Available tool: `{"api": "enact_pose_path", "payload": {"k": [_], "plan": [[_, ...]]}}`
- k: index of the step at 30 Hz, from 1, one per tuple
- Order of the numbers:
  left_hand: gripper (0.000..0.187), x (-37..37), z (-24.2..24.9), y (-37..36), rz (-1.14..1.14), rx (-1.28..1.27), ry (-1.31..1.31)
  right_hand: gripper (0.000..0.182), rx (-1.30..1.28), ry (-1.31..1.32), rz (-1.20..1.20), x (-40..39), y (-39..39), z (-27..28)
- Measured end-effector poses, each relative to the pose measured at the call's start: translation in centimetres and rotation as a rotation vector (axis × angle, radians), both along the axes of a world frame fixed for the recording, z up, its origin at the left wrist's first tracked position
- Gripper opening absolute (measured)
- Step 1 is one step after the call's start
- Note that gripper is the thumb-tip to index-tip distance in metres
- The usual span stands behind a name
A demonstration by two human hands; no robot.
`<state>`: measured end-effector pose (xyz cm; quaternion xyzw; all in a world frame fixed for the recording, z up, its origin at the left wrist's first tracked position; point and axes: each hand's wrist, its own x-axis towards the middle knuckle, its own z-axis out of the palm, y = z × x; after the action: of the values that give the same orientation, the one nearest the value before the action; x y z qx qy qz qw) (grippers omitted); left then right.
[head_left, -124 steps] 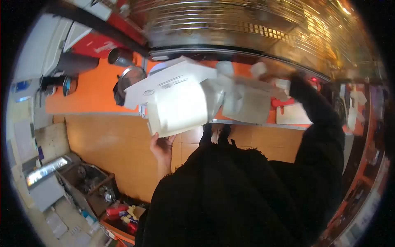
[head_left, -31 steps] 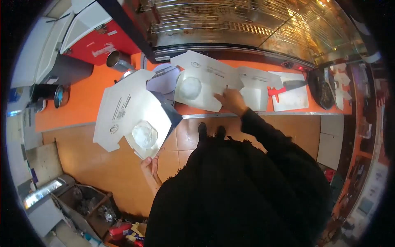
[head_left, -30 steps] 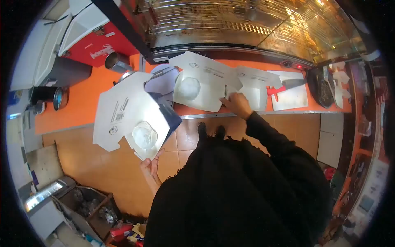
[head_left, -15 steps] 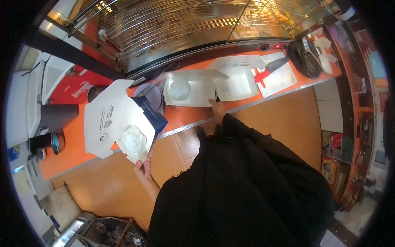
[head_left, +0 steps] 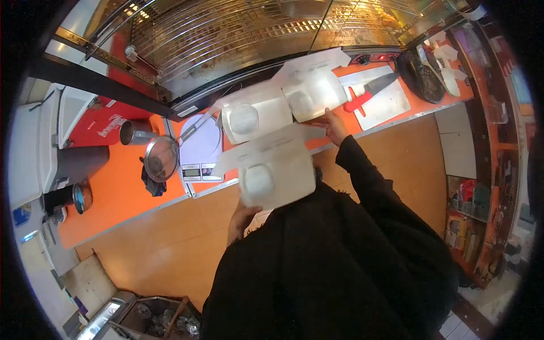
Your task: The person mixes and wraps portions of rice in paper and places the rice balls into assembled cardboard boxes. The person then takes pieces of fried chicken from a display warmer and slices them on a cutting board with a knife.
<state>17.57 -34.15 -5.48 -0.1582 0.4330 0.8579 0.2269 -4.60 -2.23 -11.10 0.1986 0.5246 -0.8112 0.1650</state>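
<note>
My left hand [head_left: 247, 211] grips the lower left corner of an open white box [head_left: 289, 180], held in front of the counter. A round pale lump [head_left: 258, 184] lies inside it. Beyond it on the counter stands a second open box [head_left: 271, 115] with a similar round lump [head_left: 243, 119]. My right hand [head_left: 334, 126] is at the front edge of a third open box [head_left: 323, 93], fingers touching that edge. The contents of the third box are blurred.
A kitchen scale [head_left: 201, 148], a metal strainer [head_left: 162, 158] and a metal mug [head_left: 135, 133] stand to the left. On the right, a red-handled knife [head_left: 362, 101] lies on a white cutting board [head_left: 391, 107] beside a dark pan [head_left: 420, 79]. A glass-fronted cabinet with racks [head_left: 238, 39] is behind.
My left hand has brought its box rightward, uncovering the scale and strainer; the dark blue item beside it is out of sight. The third box has shifted back and left, and my right hand moved rightward.
</note>
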Motion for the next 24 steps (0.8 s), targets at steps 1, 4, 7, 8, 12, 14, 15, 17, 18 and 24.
{"api": "enact_pose_path", "payload": {"k": [1, 4, 7, 8, 12, 14, 15, 17, 18, 24], "plan": [[0.082, -1.0, -1.0, 1.5, 0.02, -0.016, 0.019, 0.041, -0.01, 0.002, 0.005, 0.2, 0.1, 0.8], [0.089, -5.0, 0.4, 5.8, 0.063, -0.216, 0.096, 0.042, -0.062, -0.186, 0.193, 2.9, 2.8, 2.0], [0.081, -8.3, 0.3, 9.2, 0.181, -0.372, 0.254, 0.046, -0.069, -0.14, 0.476, 5.9, 4.6, 4.1], [0.081, -9.2, -0.6, 9.9, 0.193, -0.374, 0.255, 0.046, -0.068, -0.137, 0.487, 5.7, 4.9, 5.6], [0.079, -11.9, -5.4, 12.7, 0.238, -1.03, 0.277, 0.045, 0.332, 0.117, 0.512, 3.2, 5.2, 1.6], [0.076, -12.8, -5.4, 13.8, 0.337, -1.179, 0.116, 0.044, 0.488, 0.271, 0.548, 1.9, 5.0, 0.2], [0.07, -13.1, -4.9, 13.8, 0.337, -1.145, 0.087, 0.042, 0.445, 0.214, 0.442, 1.8, 4.2, 1.8], [0.066, -12.8, -4.8, 13.6, 0.436, -1.129, 0.023, 0.034, 0.416, 0.25, 0.312, 1.6, 4.3, 1.4], [0.063, -12.3, -5.8, 13.4, 0.526, -1.137, 0.031, 0.033, 0.399, 0.258, 0.309, 1.4, 5.5, -1.4], [0.044, 1.8, -4.9, 14.4, 0.739, -1.058, -0.119, 0.013, 0.44, 0.571, 0.482, 9.4, 2.4, 5.5]]}}
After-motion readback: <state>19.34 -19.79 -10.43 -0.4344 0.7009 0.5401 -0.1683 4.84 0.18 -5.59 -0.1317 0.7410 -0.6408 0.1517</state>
